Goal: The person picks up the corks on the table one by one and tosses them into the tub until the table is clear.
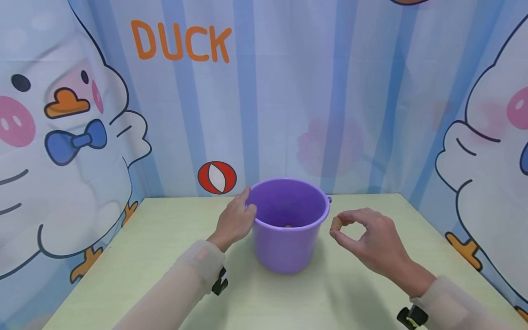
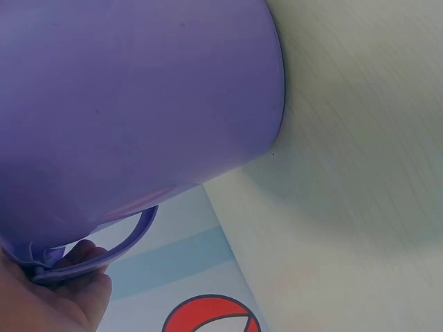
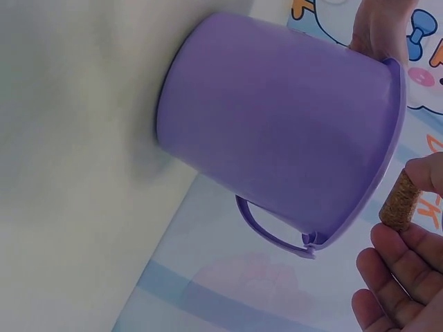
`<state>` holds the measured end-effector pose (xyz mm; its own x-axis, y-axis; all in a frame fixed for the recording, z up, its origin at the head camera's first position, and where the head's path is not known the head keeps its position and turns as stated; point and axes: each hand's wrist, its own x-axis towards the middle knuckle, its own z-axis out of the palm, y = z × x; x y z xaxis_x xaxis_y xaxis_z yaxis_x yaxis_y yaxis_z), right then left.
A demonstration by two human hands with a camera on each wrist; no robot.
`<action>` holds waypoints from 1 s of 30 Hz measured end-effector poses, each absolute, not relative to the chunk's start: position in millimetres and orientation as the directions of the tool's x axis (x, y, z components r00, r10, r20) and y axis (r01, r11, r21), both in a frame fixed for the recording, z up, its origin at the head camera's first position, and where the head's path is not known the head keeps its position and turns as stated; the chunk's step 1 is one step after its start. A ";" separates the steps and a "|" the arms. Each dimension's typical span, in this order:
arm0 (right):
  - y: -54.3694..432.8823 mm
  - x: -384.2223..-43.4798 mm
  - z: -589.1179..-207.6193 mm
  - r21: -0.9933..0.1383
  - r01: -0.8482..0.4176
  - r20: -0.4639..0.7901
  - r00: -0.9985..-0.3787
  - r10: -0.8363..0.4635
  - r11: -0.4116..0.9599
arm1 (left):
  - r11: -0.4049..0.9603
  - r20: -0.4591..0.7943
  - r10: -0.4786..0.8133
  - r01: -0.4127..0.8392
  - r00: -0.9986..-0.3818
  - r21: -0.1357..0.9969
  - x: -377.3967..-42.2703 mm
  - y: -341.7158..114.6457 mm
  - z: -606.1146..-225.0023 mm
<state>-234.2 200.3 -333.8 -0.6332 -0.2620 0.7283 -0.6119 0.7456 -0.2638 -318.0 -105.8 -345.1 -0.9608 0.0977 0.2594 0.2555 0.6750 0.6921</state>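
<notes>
A purple plastic bucket (image 1: pixel 284 251) stands upright on the table. At its left side my left hand (image 1: pixel 236 221) grips the rim, with fingers around the handle (image 2: pixel 128 242) where it joins the bucket. My right hand (image 1: pixel 377 243) pinches a cork (image 3: pixel 400 200) between thumb and fingertips, just right of the bucket's rim and outside it. In the right wrist view the cork is a short brown cylinder with a speckled grain. A bit of something brown (image 1: pixel 288 226) shows inside the bucket, mostly hidden by the front rim.
The pale table (image 1: pixel 177 256) reaches back to a striped blue curtain (image 1: pixel 268 91) printed with ducks, a red and white ball (image 1: pixel 217 178) and the word DUCK. Curtain panels close in both sides. Dark wrist cameras (image 1: pixel 412 316) sit on both sleeves.
</notes>
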 end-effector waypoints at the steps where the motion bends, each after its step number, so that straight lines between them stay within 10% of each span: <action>1: 199.2 -235.2 -333.0 -0.262 -0.612 0.730 -0.631 -0.261 0.746 | 0.675 0.259 0.097 0.255 -0.961 0.692 -317.8 -105.8 -345.1; 15: 184.0 -247.9 -325.2 -0.254 -0.624 0.771 -0.592 -0.235 0.739 | 0.680 0.261 0.102 0.259 -0.960 0.686 -317.7 -106.6 -345.9; 30: 170.8 -260.4 -309.5 -0.323 -0.597 0.689 -0.681 -0.250 0.735 | 0.686 0.269 0.108 0.267 -0.957 0.677 -319.2 -106.9 -346.1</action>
<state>-260.4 170.8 -309.5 -0.6806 -0.2504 0.6885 -0.5966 0.7349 -0.3225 -319.2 -106.9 -346.1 -0.9570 0.1075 0.2693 0.2674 0.6860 0.6766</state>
